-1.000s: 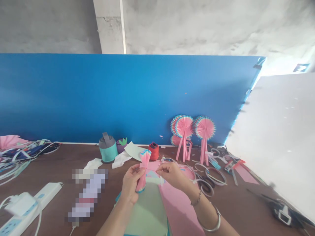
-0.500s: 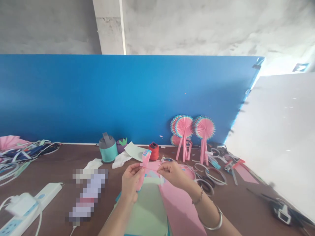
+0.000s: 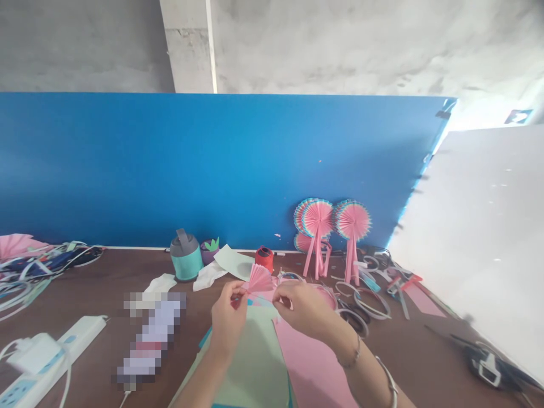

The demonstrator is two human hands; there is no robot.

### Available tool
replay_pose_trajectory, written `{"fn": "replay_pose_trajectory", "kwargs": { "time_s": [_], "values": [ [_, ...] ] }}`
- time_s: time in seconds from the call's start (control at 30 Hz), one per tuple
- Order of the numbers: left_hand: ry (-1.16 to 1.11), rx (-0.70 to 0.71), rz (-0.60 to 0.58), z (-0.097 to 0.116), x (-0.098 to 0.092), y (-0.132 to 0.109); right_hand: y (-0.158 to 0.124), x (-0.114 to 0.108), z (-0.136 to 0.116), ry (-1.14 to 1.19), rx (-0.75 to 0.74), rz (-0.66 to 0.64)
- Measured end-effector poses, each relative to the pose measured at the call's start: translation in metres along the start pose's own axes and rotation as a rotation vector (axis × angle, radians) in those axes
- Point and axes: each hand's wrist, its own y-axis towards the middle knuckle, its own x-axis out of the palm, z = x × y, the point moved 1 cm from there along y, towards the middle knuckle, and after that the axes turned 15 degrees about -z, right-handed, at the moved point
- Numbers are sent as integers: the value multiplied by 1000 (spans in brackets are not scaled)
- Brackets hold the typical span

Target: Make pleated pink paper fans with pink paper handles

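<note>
My left hand (image 3: 228, 314) pinches the narrow part of a pleated pink paper fan (image 3: 259, 279), whose upper end is spread into a small wedge. Just right of the fan is my right hand (image 3: 300, 306), its fingers curled together; whatever they hold, if anything, is too small to make out. Beneath both hands lie pale green sheets (image 3: 255, 357) with blue edges showing, and pink paper (image 3: 312, 357) beside them. Behind the fan stands a red spool (image 3: 264, 260).
Finished-looking pink pleated fans (image 3: 318, 220) lean against the blue partition (image 3: 212, 170). Headbands and loops (image 3: 363, 300) clutter the right. A teal-and-grey container (image 3: 187, 260) stands at the back, a power strip (image 3: 80, 340) lies left, and a black tool (image 3: 488, 362) lies far right.
The pleated paper's top has opened from a narrow bundle into a wedge. The pink strand that stretched between my hands no longer shows clearly. My right hand has turned and its fingers have curled more.
</note>
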Motion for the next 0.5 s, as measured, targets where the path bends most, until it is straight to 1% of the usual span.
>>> {"fn": "replay_pose_trajectory", "kwargs": {
  "time_s": [0.1,0.23,0.4,0.5],
  "values": [
    [162,99,-101,5,3,-6,-3,-4,-7,24,-76,48],
    [273,248,-244,10,8,-13,-2,-5,-9,87,-138,80],
    [315,329,-410,11,13,-20,3,-3,-1,176,-118,81],
    [289,330,-509,15,13,-23,6,-2,7,278,-128,71]
  ]
}}
